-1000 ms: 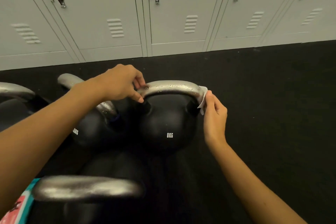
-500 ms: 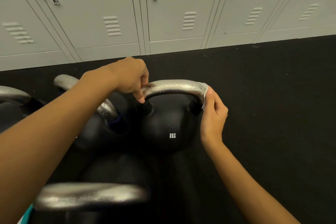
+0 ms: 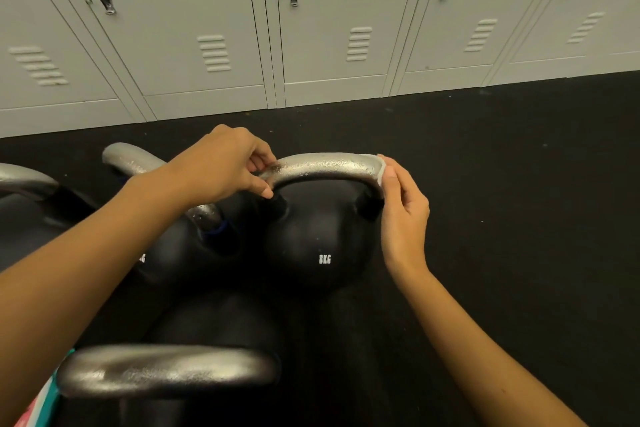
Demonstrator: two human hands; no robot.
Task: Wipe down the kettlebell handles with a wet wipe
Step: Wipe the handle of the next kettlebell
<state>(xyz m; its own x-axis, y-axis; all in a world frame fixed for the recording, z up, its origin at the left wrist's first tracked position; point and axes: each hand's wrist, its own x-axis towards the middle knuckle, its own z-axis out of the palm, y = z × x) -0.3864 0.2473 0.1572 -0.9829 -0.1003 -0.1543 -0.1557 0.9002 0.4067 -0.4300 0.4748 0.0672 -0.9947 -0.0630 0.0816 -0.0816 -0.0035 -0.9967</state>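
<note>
The 8KG kettlebell [image 3: 318, 246] stands on the floor [image 3: 519, 218]; its handle [image 3: 325, 166] is pinched at one end by the left hand [image 3: 221, 170], while the wipe [image 3: 381, 172] is pressed to the other by the right hand's [image 3: 403, 215] straight fingers. Firm contact is best kept round the bend — underside included.
</note>
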